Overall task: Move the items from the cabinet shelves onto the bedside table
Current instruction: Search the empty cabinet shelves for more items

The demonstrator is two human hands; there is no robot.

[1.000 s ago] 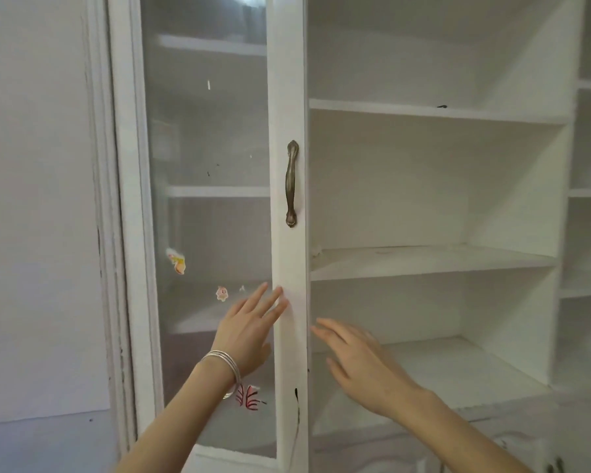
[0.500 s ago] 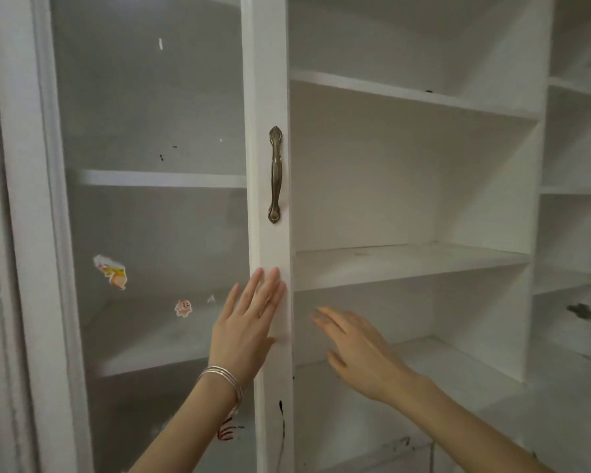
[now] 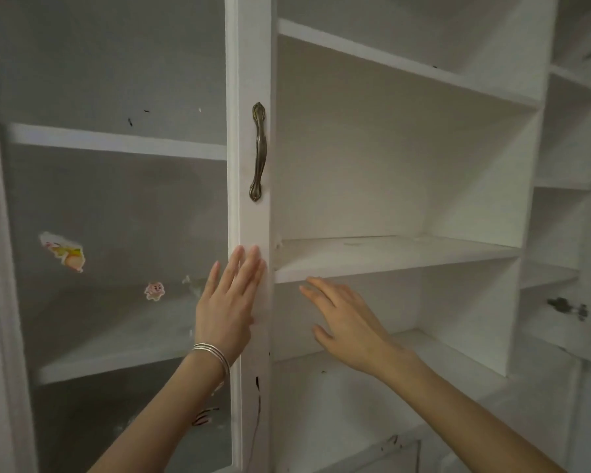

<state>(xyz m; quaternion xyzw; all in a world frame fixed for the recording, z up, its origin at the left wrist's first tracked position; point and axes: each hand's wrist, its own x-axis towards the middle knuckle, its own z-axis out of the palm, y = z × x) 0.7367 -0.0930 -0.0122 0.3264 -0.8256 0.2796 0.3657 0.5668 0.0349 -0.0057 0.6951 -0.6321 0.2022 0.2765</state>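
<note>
White, plain shelves; white door frame with black streaks low down. Dark bronze handle, tarnished. Grey-looking glass pane. On it: larger sticker yellow, orange and white; small sticker pink; lowest sticker red with dark stripes. Silver bracelet, thin bands.

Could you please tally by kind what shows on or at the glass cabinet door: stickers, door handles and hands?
Stickers: 3 (the lowest is partly hidden by the forearm)
Door handle: 1
Hands: 2 (left hand, right hand)
Total: 6
</note>
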